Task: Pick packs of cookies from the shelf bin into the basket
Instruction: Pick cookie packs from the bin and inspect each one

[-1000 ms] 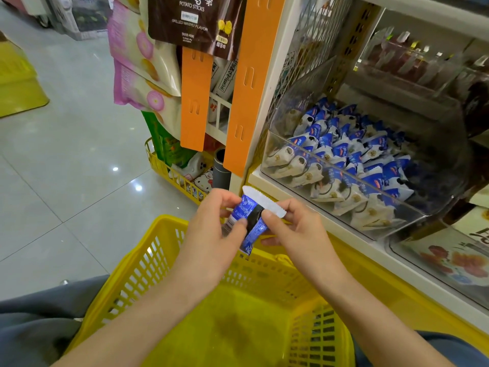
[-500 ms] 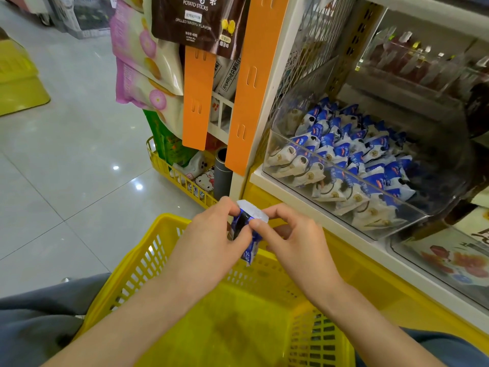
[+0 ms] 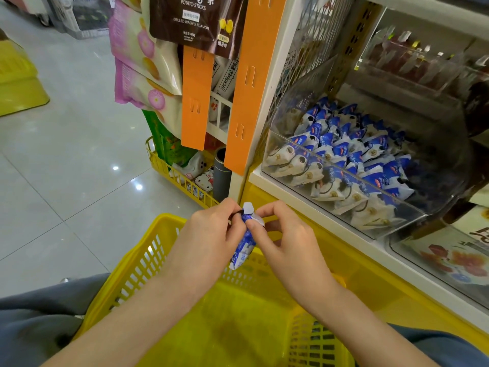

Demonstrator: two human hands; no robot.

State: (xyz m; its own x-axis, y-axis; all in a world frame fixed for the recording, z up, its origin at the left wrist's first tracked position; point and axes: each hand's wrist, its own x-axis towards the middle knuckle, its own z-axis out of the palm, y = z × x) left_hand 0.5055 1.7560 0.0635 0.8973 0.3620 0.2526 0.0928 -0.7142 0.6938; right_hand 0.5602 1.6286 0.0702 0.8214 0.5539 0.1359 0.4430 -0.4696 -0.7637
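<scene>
A small blue and white cookie pack [image 3: 243, 249] hangs upright between my two hands, over the far rim of the yellow basket [image 3: 148, 260]. My left hand [image 3: 211, 234] pinches its top from the left, and my right hand [image 3: 284, 241] pinches the same top from the right. The clear shelf bin [image 3: 330, 207] at the upper right holds several more blue and white cookie packs [image 3: 344, 160]. The basket's bottom looks bare.
Orange hanging strips [image 3: 246, 83] with snack bags [image 3: 143, 56] hang on the shelf end. A yellow wire rack [image 3: 180, 178] with goods stands on the grey tiled floor [image 3: 66, 160]. Another clear bin [image 3: 449, 258] sits at the lower right. More goods fill the upper shelf [image 3: 412, 59].
Both hands have lowered the cookie pack toward the basket and turned it from tilted to hanging down, with the fingers drawn closer together at its top.
</scene>
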